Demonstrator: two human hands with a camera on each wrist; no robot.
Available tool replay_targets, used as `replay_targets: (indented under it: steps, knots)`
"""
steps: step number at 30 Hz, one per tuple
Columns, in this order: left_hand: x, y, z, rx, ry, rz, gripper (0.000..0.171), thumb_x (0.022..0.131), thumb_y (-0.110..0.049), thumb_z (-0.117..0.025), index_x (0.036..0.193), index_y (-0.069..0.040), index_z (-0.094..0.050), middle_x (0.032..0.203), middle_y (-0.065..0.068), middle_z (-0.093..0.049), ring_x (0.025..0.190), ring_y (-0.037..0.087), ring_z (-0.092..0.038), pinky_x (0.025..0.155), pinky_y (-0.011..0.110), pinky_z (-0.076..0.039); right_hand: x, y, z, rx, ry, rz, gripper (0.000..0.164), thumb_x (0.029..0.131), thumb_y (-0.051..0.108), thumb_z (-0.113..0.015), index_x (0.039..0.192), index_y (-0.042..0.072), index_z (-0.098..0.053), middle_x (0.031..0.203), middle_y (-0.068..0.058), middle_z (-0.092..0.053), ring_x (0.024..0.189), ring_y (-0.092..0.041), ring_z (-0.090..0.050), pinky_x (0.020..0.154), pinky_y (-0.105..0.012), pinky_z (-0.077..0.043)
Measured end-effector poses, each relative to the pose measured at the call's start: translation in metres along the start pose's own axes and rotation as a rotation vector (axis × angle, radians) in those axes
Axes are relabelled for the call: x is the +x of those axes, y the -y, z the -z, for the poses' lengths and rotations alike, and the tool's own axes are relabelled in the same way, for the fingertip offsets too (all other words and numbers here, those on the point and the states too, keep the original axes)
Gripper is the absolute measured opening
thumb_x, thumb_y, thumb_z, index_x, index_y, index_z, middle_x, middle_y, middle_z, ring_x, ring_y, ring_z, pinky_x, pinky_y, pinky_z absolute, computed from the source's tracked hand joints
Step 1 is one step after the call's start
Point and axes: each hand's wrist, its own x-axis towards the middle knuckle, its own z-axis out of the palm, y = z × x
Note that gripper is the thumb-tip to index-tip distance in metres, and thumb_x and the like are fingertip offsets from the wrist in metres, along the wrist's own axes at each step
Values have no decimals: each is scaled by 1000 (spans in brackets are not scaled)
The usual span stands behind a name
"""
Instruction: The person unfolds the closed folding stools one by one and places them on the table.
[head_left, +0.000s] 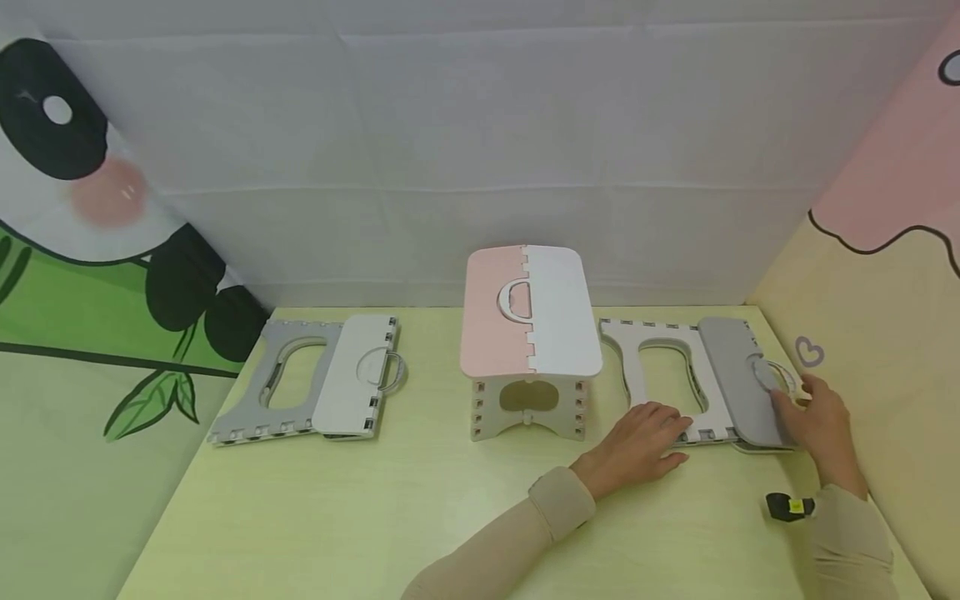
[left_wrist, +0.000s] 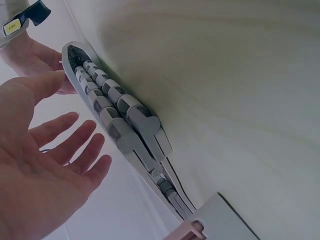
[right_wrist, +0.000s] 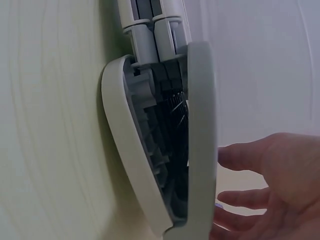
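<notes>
A folded step stool in white and grey [head_left: 723, 387] lies flat at the table's right side. My left hand [head_left: 637, 446] is at its near left edge, over the white leg panel, with the fingers extended. In the left wrist view the left hand [left_wrist: 60, 155] has loosely spread fingers beside the stool's hinged edge [left_wrist: 115, 107]. My right hand [head_left: 821, 425] is at the stool's right edge, thumb on the grey panel, fingers near the raised handle loop [head_left: 783, 375]. The right wrist view shows the right hand [right_wrist: 270, 185] against the panel [right_wrist: 200, 125], its fingertips partly hidden.
A pink and white step stool [head_left: 532, 312] stands unfolded at the back middle, left of my left hand. Another folded grey and white stool [head_left: 352, 375] lies at the left. A white cloth wall [head_left: 480, 150] rises behind the table [head_left: 420, 517]; a printed wall [head_left: 885, 375] borders the right.
</notes>
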Motion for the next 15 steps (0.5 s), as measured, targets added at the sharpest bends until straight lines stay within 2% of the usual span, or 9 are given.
replay_targets:
  steps: [8,15]
  knots:
    - [3,-2,-1,17,31,7,46,102,-44,-63,140,-17,-60,132,-4,-63,125,13,-56,109,24,-42,3,-5,1,20,54,-40,66,108,23,-47,145,-25,-22,137,-52,-35,122,-65,-47,97,-69,-43]
    - [6,-4,-1,-16,84,32,48,104,-42,-62,144,-17,-56,136,-3,-61,128,13,-54,110,24,-41,7,-8,2,51,103,-67,72,109,28,-45,148,-24,-16,140,-52,-32,126,-65,-42,101,-70,-40]
